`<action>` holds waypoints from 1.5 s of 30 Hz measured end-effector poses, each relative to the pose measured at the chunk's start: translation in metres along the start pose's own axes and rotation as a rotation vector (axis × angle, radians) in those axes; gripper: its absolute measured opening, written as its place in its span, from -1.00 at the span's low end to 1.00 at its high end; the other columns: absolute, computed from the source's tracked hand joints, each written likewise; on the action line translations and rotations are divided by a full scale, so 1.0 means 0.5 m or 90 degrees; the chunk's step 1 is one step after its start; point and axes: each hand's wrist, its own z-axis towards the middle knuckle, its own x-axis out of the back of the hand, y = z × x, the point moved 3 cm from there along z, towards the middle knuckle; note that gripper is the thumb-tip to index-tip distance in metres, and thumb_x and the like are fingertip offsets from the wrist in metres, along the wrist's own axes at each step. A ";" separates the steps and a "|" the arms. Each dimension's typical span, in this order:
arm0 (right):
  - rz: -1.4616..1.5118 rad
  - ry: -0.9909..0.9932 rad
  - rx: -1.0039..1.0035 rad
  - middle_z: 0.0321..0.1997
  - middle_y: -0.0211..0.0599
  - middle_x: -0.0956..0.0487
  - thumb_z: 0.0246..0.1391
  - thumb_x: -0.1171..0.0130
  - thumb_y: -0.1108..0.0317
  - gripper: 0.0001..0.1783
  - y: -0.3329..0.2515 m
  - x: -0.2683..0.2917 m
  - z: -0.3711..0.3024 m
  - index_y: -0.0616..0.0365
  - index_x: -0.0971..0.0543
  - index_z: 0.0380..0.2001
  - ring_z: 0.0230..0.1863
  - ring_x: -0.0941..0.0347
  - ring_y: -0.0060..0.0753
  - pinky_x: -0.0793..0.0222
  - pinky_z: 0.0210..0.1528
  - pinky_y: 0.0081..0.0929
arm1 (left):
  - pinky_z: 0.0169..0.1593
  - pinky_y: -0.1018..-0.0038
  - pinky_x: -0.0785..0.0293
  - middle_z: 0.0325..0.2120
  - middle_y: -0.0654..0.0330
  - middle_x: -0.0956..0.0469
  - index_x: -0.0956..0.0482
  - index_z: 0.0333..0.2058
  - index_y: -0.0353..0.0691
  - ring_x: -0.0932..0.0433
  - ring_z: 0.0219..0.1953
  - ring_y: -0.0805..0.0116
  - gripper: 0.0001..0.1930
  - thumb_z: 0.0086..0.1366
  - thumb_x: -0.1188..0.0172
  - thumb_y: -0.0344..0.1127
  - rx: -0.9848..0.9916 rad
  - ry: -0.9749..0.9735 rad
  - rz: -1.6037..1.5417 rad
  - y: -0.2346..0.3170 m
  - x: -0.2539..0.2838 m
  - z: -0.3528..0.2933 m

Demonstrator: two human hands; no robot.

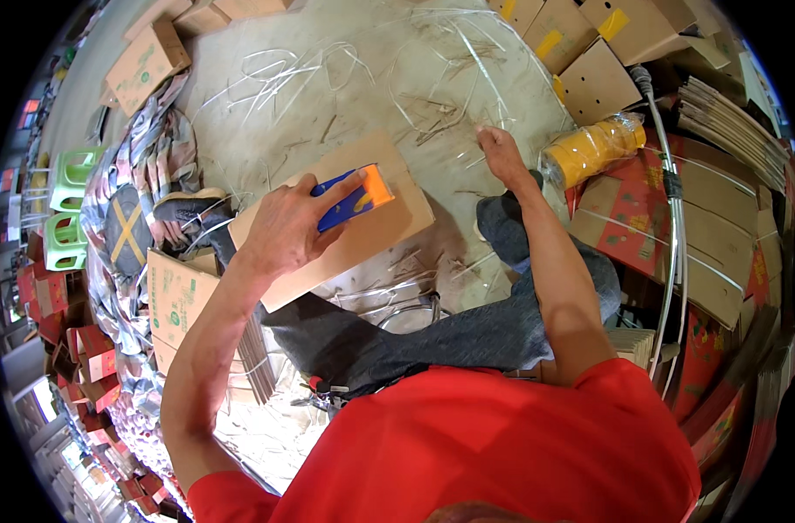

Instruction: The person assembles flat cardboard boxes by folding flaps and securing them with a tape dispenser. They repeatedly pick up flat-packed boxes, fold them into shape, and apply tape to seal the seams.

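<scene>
My left hand (pixel 286 220) is closed round a small flat blue-and-orange object (pixel 349 199), possibly a packet; its exact kind I cannot make out. It rests against the top of a tan cardboard box (pixel 395 205) set at a slant between my legs. My right hand (pixel 504 155) is off to the right of the box, above the floor, apart from it. Its fingers are curled together; anything pinched in them is too small or hidden to name.
White strapping strips (pixel 280 77) lie tangled across the floor ahead. A yellow tape bundle in clear wrap (pixel 596 150) lies to the right, beside stacked flattened red-and-brown cartons (pixel 711 218). A metal pole (pixel 673 200) stands there. Left are a carton (pixel 178 296) and green stools (pixel 73 179).
</scene>
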 end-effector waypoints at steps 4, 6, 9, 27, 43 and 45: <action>-0.055 0.043 0.015 -0.51 -0.11 -0.35 0.43 -0.04 0.05 -0.49 0.013 -0.009 0.006 0.38 -0.43 -0.37 -0.38 -0.21 -0.33 -0.31 -0.23 -0.22 | -0.26 0.17 -0.60 -0.31 0.01 -0.54 -0.35 0.41 0.26 -0.62 -0.39 0.02 -0.21 0.20 -0.43 -0.12 0.001 -0.019 0.035 0.008 -0.010 0.023; -0.054 0.045 0.015 -0.50 -0.07 -0.34 0.44 -0.03 0.04 -0.48 0.016 -0.012 0.012 0.39 -0.42 -0.37 -0.39 -0.22 -0.30 -0.32 -0.22 -0.21 | -0.26 0.18 -0.61 -0.30 0.01 -0.54 -0.36 0.41 0.26 -0.62 -0.38 0.02 -0.21 0.19 -0.44 -0.12 0.003 -0.031 0.039 0.006 -0.012 0.031; -0.052 0.057 0.025 -0.50 -0.07 -0.36 0.45 -0.01 0.04 -0.48 0.033 -0.013 0.023 0.38 -0.43 -0.37 -0.39 -0.23 -0.30 -0.32 -0.22 -0.20 | -0.24 0.17 -0.61 -0.29 0.01 -0.54 -0.37 0.39 0.25 -0.63 -0.36 0.03 -0.21 0.18 -0.45 -0.13 0.009 -0.045 0.041 0.009 -0.011 0.052; 0.148 0.023 0.039 -0.39 -0.41 -0.49 0.50 0.02 0.05 -0.53 0.247 -0.300 0.032 0.30 -0.51 -0.29 -0.26 -0.32 -0.53 -0.38 -0.14 -0.39 | -0.33 0.16 -0.57 -0.32 -0.02 -0.57 -0.39 0.35 0.22 -0.64 -0.44 -0.01 -0.28 0.21 -0.42 -0.14 0.035 -0.130 0.119 0.010 -0.054 0.189; 0.374 -0.034 0.121 0.44 -0.01 -0.41 0.51 0.16 -0.10 -0.28 0.007 -0.233 0.198 0.29 -0.29 0.42 0.50 -0.24 -0.16 -0.08 0.52 -0.29 | -0.34 0.18 -0.55 -0.36 0.02 -0.50 -0.41 0.35 0.20 -0.61 -0.48 0.00 -0.25 0.17 -0.44 -0.21 0.045 -0.122 0.075 -0.002 -0.057 0.229; 0.385 -0.139 0.134 0.48 -0.03 -0.36 0.52 0.23 -0.14 -0.24 -0.054 -0.297 0.175 0.29 -0.23 0.45 0.55 -0.15 -0.18 0.00 0.55 -0.28 | -0.34 0.19 -0.55 -0.36 0.03 -0.50 -0.41 0.35 0.19 -0.60 -0.48 0.01 -0.26 0.17 -0.44 -0.21 0.044 -0.126 0.058 -0.020 -0.062 0.232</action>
